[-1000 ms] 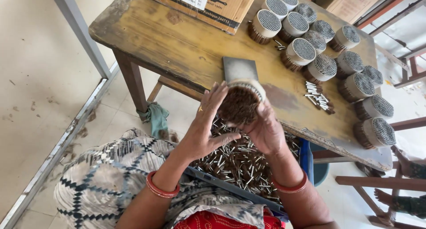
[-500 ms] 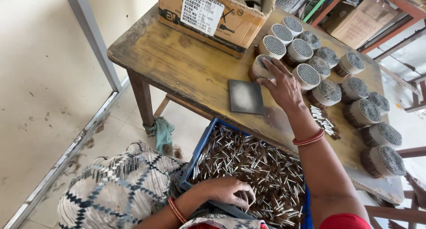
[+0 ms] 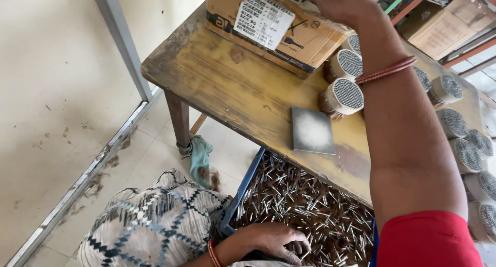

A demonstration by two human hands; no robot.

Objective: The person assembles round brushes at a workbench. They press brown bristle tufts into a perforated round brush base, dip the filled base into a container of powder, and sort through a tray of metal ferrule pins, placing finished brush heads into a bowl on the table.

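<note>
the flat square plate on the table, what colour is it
Grey, with a paler dusty patch in its middle: the square plate, head view.

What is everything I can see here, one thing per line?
Wooden table: one, worn yellow-brown, centre.
Cardboard box: one, brown with a white label, at the table's far edge.
Round bundles: about ten in view, tan sides with grey speckled faces, on the table's right part.
Flat square plate: one, grey, near the table's front edge.
Tray: one, blue, below the table, full of small brown and silver sticks.
Rag: one, green, at the table leg.
Patterned cloth: black and white, on the lap.
Bangles: reddish, on both wrists.
Left hand: resting on the sticks.
Right hand: reaching over the box top.
</note>
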